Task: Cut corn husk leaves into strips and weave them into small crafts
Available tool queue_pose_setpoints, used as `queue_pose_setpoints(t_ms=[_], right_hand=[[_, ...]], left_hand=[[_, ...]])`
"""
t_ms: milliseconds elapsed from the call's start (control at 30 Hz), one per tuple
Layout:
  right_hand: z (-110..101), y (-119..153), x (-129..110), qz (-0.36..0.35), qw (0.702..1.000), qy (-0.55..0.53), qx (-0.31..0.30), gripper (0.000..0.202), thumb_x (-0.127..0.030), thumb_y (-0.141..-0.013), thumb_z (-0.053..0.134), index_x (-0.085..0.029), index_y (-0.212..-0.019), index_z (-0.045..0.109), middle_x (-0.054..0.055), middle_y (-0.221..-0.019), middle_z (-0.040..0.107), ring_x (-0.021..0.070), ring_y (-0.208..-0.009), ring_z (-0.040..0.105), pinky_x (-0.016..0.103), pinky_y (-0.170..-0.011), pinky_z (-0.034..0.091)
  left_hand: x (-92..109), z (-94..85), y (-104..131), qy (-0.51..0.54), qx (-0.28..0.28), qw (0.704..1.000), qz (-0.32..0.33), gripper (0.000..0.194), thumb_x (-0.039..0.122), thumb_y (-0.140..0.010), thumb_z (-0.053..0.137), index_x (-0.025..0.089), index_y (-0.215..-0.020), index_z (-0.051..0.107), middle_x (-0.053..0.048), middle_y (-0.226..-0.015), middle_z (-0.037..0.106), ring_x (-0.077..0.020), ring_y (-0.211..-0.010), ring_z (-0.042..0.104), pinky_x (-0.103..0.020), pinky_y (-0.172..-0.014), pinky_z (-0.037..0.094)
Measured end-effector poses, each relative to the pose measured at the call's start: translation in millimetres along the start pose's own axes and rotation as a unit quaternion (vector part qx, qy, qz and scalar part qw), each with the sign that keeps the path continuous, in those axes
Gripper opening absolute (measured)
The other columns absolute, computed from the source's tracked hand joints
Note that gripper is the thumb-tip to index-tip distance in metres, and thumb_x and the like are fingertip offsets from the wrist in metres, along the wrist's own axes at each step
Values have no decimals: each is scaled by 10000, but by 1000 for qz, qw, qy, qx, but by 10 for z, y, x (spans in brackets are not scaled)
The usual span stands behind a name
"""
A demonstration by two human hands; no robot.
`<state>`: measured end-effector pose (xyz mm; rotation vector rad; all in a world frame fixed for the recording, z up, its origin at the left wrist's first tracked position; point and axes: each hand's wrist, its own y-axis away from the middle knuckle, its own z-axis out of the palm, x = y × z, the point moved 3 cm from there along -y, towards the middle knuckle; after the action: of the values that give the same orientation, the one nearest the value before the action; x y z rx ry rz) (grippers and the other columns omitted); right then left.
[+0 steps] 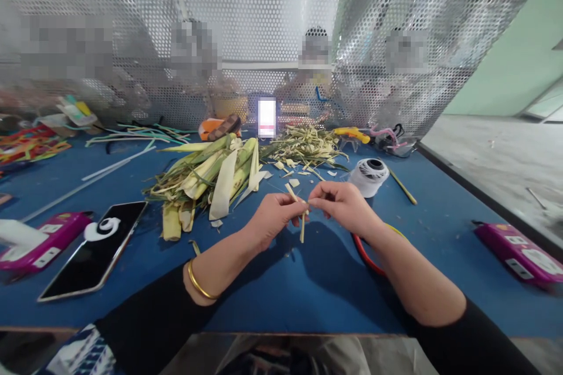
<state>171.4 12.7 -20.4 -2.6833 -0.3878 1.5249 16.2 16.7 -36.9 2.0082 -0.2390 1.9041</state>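
Note:
Over the middle of the table, my left hand (273, 220) is closed in a pinch around a narrow pale strip of plant husk (302, 233), whose ends stick out above and below the fingers. Close to its right side is my right hand (345, 202), thumb and forefinger pressed together beside the strip; whatever they grip is too fine to make out. A pile of green and cream corn husks (224, 187) lies left of and beyond my hands. Behind my right hand stands a spool of white thread (368, 179). A red and yellow ring (366, 258) shows partly under my right forearm.
The blue table (281, 299) carries a dark-screened phone (99, 252) and purple power strips at left and right (519, 252). Shredded husk (308, 146) is heaped farther back. A perforated metal screen (264, 6) rises behind, with people beyond it. A thin stick (402, 184) lies right of the spool.

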Motion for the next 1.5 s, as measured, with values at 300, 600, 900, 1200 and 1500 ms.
queue_pose_setpoints(t_ms=[300, 600, 900, 1200, 1500], right_hand=[[62, -15, 6, -40, 996, -83, -9, 117, -295, -779, 604, -189, -822, 630, -24, -632, 599, 117, -529, 533, 256, -536, 433], [-1, 61, -129, -261, 957, 117, 44, 202, -198, -930, 490, -218, -948, 690, 58, -882, 660, 170, -818, 628, 304, -752, 495], [-31, 34, -67, -279, 942, 178, 46, 218, -216, -945, 486, -203, -934, 703, 61, -863, 668, 173, -803, 627, 303, -737, 492], [-120, 27, -88, -238, 961, 137, 34, 194, -210, -917, 525, -219, -887, 716, 44, -867, 682, 151, -778, 637, 276, -732, 494], [-92, 9, -111, -187, 969, 155, 50, 148, -137, -836, 564, -194, -711, 620, 8, -730, 639, 134, -678, 571, 245, -635, 424]], left_hand=[[-17, -12, -14, 50, 47, 998, -7, 148, 293, -633, 664, 147, -614, 653, -25, -577, 634, -90, -485, 484, -220, -495, 354], [-33, -19, 8, 171, 43, 970, -167, 90, 202, -646, 642, 147, -577, 624, -13, -591, 629, -58, -485, 492, -158, -467, 368], [-81, -2, -19, 206, -10, 967, -152, 87, 192, -717, 648, 123, -663, 646, -34, -639, 638, -51, -502, 511, -141, -445, 346], [-59, -21, -26, 166, -42, 983, -73, 202, 315, -684, 752, 124, -711, 691, -53, -710, 678, -65, -537, 521, -175, -485, 368], [-65, -16, -38, 118, -50, 991, -39, 326, 395, -608, 819, 121, -757, 723, -87, -771, 712, -92, -590, 567, -215, -585, 450]])
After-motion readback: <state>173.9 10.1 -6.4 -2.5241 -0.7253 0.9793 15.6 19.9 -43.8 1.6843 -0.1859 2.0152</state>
